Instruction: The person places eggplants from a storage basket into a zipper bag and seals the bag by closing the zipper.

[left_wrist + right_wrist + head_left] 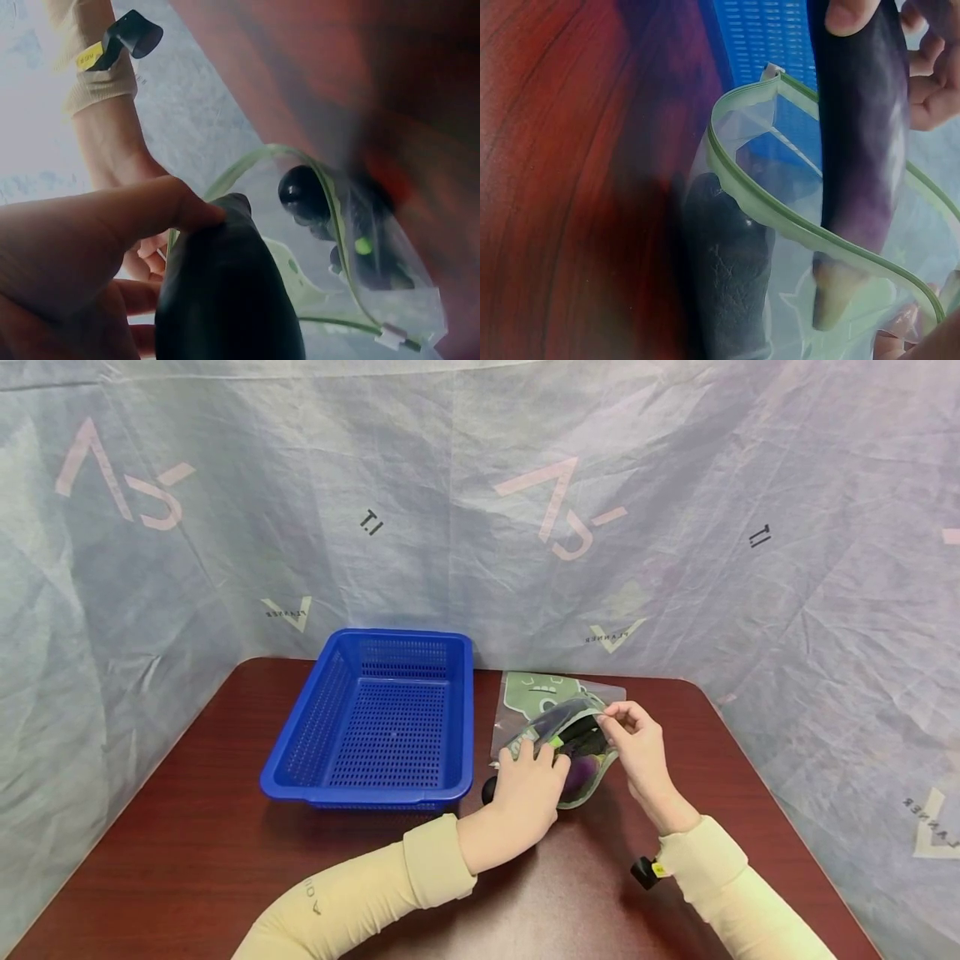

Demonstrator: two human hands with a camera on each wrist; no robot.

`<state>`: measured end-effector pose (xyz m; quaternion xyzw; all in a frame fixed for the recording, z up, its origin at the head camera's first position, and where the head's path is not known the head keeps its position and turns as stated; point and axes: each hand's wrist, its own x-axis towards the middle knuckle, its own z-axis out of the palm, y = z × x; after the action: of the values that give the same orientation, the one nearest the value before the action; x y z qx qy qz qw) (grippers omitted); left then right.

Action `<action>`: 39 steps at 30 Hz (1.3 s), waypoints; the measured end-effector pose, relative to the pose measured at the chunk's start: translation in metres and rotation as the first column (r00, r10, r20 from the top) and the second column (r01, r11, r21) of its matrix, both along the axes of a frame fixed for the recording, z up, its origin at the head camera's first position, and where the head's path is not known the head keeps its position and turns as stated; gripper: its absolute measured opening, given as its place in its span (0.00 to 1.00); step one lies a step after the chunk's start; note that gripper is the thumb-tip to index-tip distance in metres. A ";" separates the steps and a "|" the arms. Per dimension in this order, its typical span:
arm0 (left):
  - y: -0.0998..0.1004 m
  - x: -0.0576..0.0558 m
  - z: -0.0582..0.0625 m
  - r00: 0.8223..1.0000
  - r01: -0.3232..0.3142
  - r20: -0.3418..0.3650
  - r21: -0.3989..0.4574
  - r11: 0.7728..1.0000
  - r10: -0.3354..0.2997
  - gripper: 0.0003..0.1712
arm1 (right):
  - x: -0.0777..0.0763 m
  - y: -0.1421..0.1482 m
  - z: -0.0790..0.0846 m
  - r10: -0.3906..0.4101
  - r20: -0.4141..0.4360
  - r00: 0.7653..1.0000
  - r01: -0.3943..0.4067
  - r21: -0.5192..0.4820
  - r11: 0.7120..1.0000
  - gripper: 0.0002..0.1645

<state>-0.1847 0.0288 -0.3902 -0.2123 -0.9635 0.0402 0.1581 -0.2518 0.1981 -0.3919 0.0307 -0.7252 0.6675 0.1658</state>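
Note:
My left hand (525, 789) grips a dark purple eggplant (862, 150), thumb on one side and fingers round the other. Its pale stem end points down through the mouth of a clear zip bag (542, 692) with green trim and a green print. In the head view the left hand covers the eggplant's middle; its black end shows left of the wrist. My right hand (637, 750) pinches the bag's rim on the right, keeping the mouth spread. Another dark, wrinkled eggplant (731, 255) shows through the bag's wall.
A blue perforated plastic basket (461, 727) stands left of the bag on the reddish-brown wooden table (187, 860). Grey printed fabric (450, 485) hangs behind and along both sides. A black wrist camera (645, 871) sits at the right cuff.

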 end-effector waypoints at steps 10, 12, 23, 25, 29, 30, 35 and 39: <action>0.017 -0.001 -0.016 0.998 -0.065 0.012 -0.024 0.998 0.065 0.30 | 0.001 0.001 -0.007 -0.010 0.032 0.999 0.010 0.000 1.000 0.04; 0.021 -0.001 -0.018 0.997 -0.072 0.010 -0.030 0.997 0.073 0.28 | 0.001 0.001 -0.008 -0.013 0.033 0.999 0.013 -0.002 1.000 0.07; 0.040 -0.007 -0.029 0.994 -0.108 -0.020 -0.038 0.993 0.107 0.09 | 0.003 0.001 -0.012 -0.012 0.031 0.999 0.013 -0.013 1.000 0.09; 0.043 -0.008 -0.031 0.993 -0.120 -0.024 -0.044 0.992 0.119 0.07 | 0.003 0.001 -0.013 -0.011 0.032 0.999 0.011 -0.013 1.000 0.09; 0.047 -0.011 -0.036 0.989 -0.147 -0.024 -0.058 0.987 0.146 0.07 | 0.003 0.000 -0.013 -0.005 0.030 1.000 0.005 -0.016 1.000 0.09; 0.048 -0.011 -0.037 0.988 -0.154 -0.025 -0.061 0.986 0.152 0.07 | 0.003 0.000 -0.013 -0.003 0.029 1.000 0.004 -0.018 1.000 0.09; 0.052 -0.014 -0.042 0.985 -0.168 -0.044 -0.068 0.983 0.165 0.08 | 0.002 0.000 -0.014 0.002 0.023 1.000 -0.001 -0.029 1.000 0.11; 0.055 -0.016 -0.044 0.984 -0.170 -0.058 -0.057 0.984 0.166 0.07 | 0.001 0.000 -0.015 0.007 0.024 1.000 -0.006 -0.029 1.000 0.11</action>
<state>-0.2003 0.0835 -0.4341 -0.1338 -0.9718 0.0886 0.1730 -0.2511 0.1985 -0.4072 0.0226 -0.7174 0.6787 0.1555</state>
